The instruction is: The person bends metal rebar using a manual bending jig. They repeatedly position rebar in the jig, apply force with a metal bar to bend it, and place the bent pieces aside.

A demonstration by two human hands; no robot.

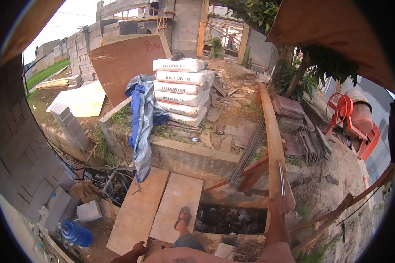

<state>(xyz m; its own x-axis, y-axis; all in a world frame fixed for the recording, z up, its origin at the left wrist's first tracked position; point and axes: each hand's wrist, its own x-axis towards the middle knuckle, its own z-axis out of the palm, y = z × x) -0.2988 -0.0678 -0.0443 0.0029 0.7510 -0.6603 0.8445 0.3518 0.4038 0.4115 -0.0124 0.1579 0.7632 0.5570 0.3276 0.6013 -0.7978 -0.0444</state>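
Note:
My right hand [277,205] is closed around the lower end of a slim silver metal rod [281,179]. Behind the rod stretches a long wooden plank [270,127], reaching away over the ditch; whether the hand also touches it, I cannot tell. My left hand [139,249] hangs low near the two wooden boards [138,210], its fingers a little apart and nothing visible in them. One sandalled foot [183,218] is on the right-hand board.
A debris-filled ditch [232,219] lies right of the boards. Ahead, a low concrete wall [193,153] fronts stacked mortar bags [180,92] and a blue tarp [141,127]. Roof tiles [294,118] and an orange concrete mixer [360,118] stand right; a blue water jug [77,233] lies left.

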